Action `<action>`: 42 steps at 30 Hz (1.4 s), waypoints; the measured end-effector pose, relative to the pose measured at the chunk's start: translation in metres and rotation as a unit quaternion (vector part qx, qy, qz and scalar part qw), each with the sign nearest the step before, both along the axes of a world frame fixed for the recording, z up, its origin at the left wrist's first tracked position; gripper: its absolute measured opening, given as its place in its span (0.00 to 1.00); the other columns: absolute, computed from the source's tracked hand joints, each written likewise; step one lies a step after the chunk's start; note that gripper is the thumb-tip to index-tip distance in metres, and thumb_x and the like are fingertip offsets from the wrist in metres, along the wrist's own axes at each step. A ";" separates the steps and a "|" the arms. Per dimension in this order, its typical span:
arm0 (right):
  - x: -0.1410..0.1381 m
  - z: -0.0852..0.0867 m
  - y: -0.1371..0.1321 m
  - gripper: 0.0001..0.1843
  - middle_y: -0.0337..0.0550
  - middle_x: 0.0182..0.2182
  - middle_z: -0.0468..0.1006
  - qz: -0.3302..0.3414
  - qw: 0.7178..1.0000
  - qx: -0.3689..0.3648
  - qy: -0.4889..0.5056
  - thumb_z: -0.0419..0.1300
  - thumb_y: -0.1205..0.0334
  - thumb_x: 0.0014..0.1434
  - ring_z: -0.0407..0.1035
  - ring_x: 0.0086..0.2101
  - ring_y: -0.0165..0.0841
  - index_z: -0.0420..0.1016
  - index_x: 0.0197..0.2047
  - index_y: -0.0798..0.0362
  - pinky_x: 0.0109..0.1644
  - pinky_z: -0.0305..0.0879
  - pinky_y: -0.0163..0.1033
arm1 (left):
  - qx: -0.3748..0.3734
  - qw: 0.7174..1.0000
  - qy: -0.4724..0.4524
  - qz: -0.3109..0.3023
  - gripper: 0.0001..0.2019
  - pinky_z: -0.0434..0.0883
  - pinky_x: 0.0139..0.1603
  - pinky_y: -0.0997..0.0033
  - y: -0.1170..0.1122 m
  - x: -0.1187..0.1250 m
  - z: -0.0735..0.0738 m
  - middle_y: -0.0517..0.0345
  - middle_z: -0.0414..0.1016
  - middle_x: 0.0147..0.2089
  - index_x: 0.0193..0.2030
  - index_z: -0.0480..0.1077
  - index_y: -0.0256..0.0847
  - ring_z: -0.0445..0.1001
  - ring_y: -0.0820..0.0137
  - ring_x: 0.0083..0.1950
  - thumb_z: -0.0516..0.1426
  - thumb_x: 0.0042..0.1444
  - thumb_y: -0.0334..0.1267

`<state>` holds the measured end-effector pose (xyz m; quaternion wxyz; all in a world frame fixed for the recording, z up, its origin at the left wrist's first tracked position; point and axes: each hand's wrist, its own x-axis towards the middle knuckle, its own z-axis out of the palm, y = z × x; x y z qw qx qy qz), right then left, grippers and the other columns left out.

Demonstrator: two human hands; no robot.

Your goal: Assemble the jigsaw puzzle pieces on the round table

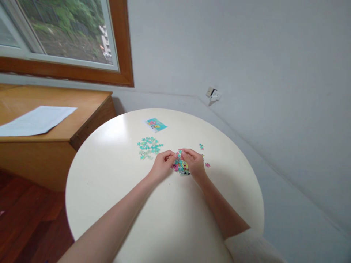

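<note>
A partly joined jigsaw puzzle (184, 166) in yellow, pink and teal lies on the round white table (117, 197), partly covered by my fingers. My left hand (163, 162) is closed in a pinch at the puzzle's upper left edge. From the other side my right hand (194, 160) curls over the puzzle, thumb and fingers closed on its upper edge. The exact pieces between the fingertips are too small to make out. Left of my left hand spreads a pile of loose teal and pale green puzzle pieces (149, 146).
A small picture card (156, 124) lies farther back. A pink piece (207, 165) and a teal piece (201, 146) sit right of my right hand. A wooden desk (90, 113) bearing white paper (38, 119) stands at left. The wall (246, 54) borders the table's right side.
</note>
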<state>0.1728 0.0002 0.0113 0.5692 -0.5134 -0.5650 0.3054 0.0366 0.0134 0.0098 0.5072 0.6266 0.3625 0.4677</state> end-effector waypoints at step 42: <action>-0.007 -0.001 -0.002 0.14 0.39 0.19 0.70 -0.023 1.000 0.004 0.006 0.56 0.51 0.49 0.64 0.22 0.29 0.72 0.31 0.54 0.27 0.63 0.36 | -0.023 0.999 0.015 -0.031 0.11 0.58 0.25 0.76 0.000 -0.001 -0.003 0.63 0.64 0.18 0.23 0.67 0.36 0.61 0.77 0.21 0.53 0.48 0.41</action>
